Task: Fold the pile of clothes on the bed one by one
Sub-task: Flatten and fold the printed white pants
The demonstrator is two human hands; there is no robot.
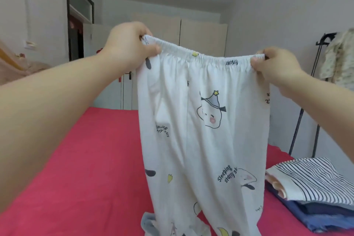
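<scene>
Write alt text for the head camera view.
The left hand and right hand hold white cartoon-print pajama pants up by the waistband over a red bed. A folded stack topped by a striped garment lies at right.

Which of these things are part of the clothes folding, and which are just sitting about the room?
Part of the job:
- pants, held up by the waistband in the left hand and right hand
- folded stack
- bed

Just there:
- rack
- hanging garment
- wardrobe
</scene>
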